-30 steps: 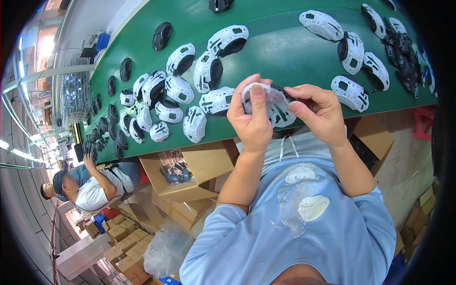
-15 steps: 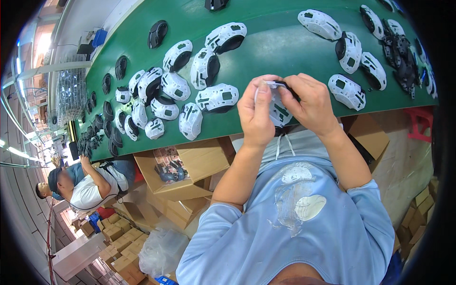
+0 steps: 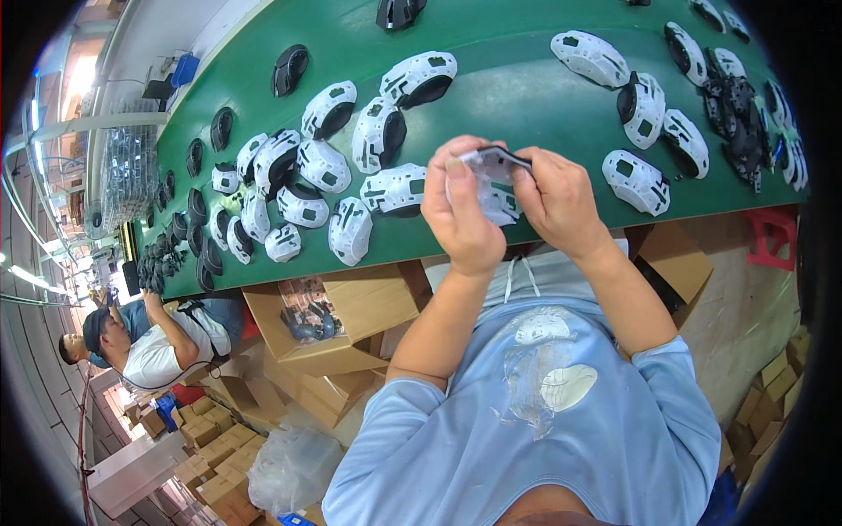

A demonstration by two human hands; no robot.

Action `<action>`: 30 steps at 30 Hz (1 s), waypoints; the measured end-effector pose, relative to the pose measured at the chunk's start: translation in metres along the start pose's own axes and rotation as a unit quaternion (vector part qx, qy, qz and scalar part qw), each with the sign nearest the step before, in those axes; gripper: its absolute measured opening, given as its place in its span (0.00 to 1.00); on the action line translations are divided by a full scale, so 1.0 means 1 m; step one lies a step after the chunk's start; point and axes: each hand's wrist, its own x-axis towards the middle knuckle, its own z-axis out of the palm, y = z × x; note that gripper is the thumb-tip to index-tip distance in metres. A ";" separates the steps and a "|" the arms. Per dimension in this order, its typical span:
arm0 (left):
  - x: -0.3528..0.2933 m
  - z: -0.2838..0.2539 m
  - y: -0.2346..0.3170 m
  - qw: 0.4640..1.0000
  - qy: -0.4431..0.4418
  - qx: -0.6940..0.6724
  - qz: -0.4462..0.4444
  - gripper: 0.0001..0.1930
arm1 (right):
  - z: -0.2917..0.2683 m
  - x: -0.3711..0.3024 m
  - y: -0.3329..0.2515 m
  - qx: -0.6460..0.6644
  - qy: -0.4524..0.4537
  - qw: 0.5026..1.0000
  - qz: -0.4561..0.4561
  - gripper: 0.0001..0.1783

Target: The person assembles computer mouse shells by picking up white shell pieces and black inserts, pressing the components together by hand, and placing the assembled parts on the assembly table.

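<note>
Above the near edge of the green table, both of my hands grip one curved white plastic shell [image 3: 493, 203] that has a black strip along its upper edge. My left hand [image 3: 463, 210] is closed around its left side, thumb laid over the white face. With thumb and bent fingers, my right hand [image 3: 566, 200] pinches the black edge at the other side. My fingers hide part of the piece. Left of my hands lies a similar shell [image 3: 393, 189] with cutouts and a black part; another white shell [image 3: 636, 181] rests to the right.
The green table [image 3: 517, 114] carries several white shells on both sides and black shells [image 3: 289, 70] toward the back and left. Dark parts [image 3: 735, 123] are piled at the right. An open cardboard box [image 3: 368, 307] stands below the front edge. Other people [image 3: 162, 342] work at far left.
My hands have shifted slightly left and spread a little. The held shell has turned, so its black edge and inner side show more. Both hands still grip it.
</note>
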 end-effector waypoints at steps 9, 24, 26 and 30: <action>-0.004 -0.006 -0.016 0.993 0.021 -0.076 -0.093 0.25 | -0.003 0.008 0.014 0.011 0.065 0.997 -0.037 0.12; 0.011 -0.012 -0.026 0.898 -0.097 -0.276 -0.329 0.23 | -0.021 -0.017 0.004 0.018 0.044 0.994 -0.101 0.17; 0.012 -0.018 -0.024 0.875 -0.077 -0.325 -0.350 0.24 | -0.014 -0.020 0.006 0.067 0.022 0.997 0.004 0.19; 0.013 -0.018 -0.041 0.985 -0.100 0.074 -0.119 0.20 | 0.007 -0.019 0.011 0.027 0.016 0.999 -0.010 0.34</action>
